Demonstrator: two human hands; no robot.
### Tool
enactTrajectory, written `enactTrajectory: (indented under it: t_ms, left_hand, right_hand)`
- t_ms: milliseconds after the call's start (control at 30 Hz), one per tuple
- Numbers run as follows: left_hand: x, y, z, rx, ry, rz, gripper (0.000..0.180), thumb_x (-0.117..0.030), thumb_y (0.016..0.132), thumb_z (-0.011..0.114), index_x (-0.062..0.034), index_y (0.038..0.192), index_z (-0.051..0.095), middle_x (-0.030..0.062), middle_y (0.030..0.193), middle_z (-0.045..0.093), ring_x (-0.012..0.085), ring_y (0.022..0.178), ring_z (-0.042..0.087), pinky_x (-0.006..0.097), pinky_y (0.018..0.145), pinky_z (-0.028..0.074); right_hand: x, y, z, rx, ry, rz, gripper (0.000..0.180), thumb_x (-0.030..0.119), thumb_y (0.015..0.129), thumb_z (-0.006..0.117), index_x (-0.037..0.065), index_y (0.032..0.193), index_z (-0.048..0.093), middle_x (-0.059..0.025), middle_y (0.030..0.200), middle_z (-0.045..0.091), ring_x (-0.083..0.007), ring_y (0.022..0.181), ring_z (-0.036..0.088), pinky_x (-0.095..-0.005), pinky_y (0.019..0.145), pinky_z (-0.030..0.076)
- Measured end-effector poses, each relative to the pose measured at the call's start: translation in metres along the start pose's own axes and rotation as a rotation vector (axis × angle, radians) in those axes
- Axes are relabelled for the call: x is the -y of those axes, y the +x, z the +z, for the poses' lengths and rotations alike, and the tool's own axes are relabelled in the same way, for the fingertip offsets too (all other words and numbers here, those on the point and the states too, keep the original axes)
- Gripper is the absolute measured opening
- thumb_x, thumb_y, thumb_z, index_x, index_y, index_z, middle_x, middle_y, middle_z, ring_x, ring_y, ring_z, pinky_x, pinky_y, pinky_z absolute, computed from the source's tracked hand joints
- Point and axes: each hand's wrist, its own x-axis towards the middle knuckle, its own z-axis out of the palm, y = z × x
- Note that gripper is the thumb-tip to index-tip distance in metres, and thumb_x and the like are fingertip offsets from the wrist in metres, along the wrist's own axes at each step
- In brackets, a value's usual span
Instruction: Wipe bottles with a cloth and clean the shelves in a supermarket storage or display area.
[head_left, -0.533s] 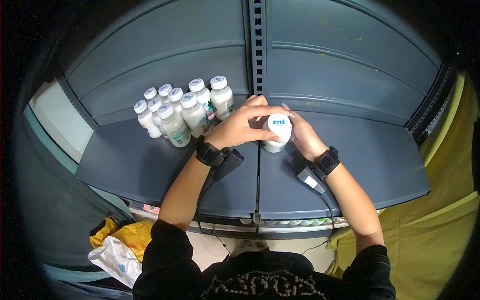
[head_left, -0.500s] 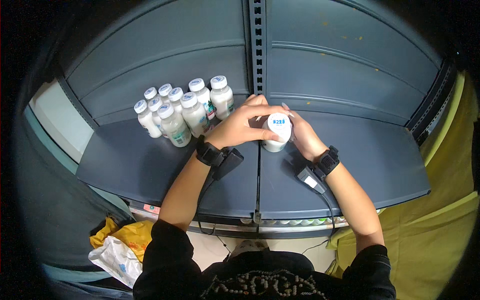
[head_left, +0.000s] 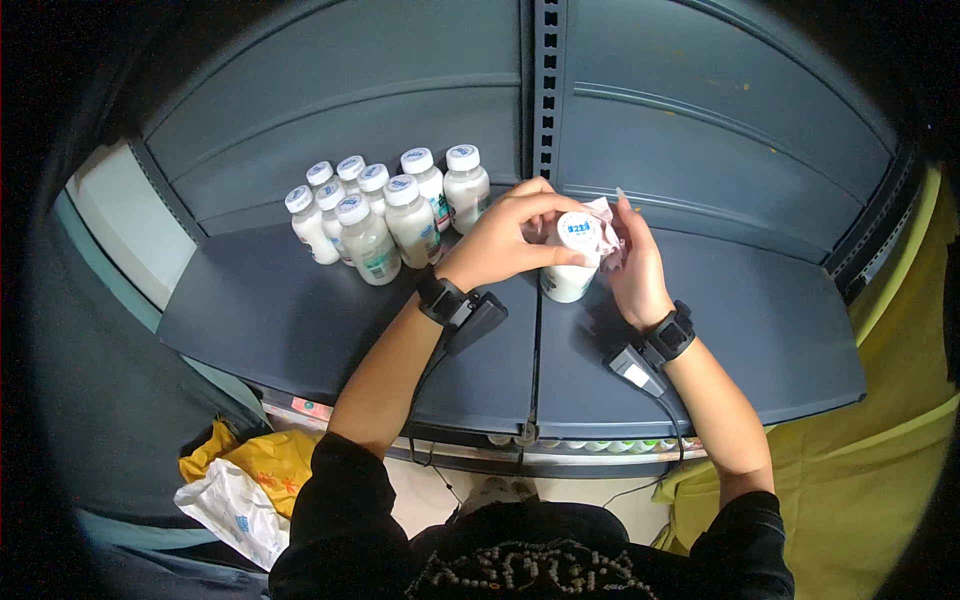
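Note:
My left hand (head_left: 512, 238) is closed around a white plastic bottle (head_left: 570, 282) with a white cap printed in blue. The bottle stands upright on the grey shelf (head_left: 470, 370), near the seam between its two panels. A crumpled pinkish-white cloth or tissue (head_left: 609, 232) is against the bottle's right side, held in my right hand (head_left: 640, 268). Some of the right fingers are hidden by the cloth. To the left of my left hand stand several similar bottles (head_left: 408, 225) with white caps, grouped closely together.
A grey metal back panel (head_left: 700, 120) rises behind the shelf, with a slotted upright (head_left: 548, 90) in its middle. Each wrist wears a black band with a cabled device. Yellow and white bags (head_left: 250, 490) lie at lower left, and olive cloth (head_left: 830, 490) hangs at right.
My right hand has drawn slightly away from the bottle, and the crumpled cloth now shows between them. The whole scene sits a little further right in the picture. My left hand keeps its grip.

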Motion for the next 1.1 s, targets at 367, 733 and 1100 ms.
enactTrajectory:
  t_ms: [367,733,1100]
  left_hand:
    - [0.015,-0.01,0.006,-0.06,-0.206,-0.149,0.033,-0.015,0.076,0.076,-0.0056,0.102,0.058,-0.006,0.09,0.056,0.0027,0.075,0.045,0.019,0.063,0.037]
    - [0.008,-0.012,0.0,0.027,-0.063,-0.104,0.032,-0.012,0.081,0.07,-0.0024,0.108,0.057,0.0007,0.096,0.062,0.0038,0.087,0.055,0.02,0.07,0.044]
    - [0.013,-0.005,-0.021,-0.297,-0.164,0.013,0.023,-0.002,0.084,0.065,-0.0019,0.101,0.048,0.0042,0.093,0.06,0.0085,0.087,0.058,0.023,0.074,0.048]
  right_hand:
    - [-0.006,-0.011,0.019,0.128,-0.087,0.12,0.047,0.047,0.099,0.033,0.009,0.114,0.056,-0.001,0.111,0.062,-0.0104,0.103,0.055,-0.0257,0.09,0.04]
    - [-0.005,-0.01,0.016,0.172,-0.075,0.171,0.042,0.044,0.099,0.033,0.012,0.117,0.053,0.0015,0.102,0.062,-0.0098,0.092,0.055,-0.0277,0.075,0.04]
    - [0.006,-0.016,0.026,0.194,-0.171,0.136,0.041,0.034,0.099,0.037,0.009,0.129,0.047,-0.003,0.123,0.055,-0.0133,0.111,0.053,-0.0277,0.095,0.04]
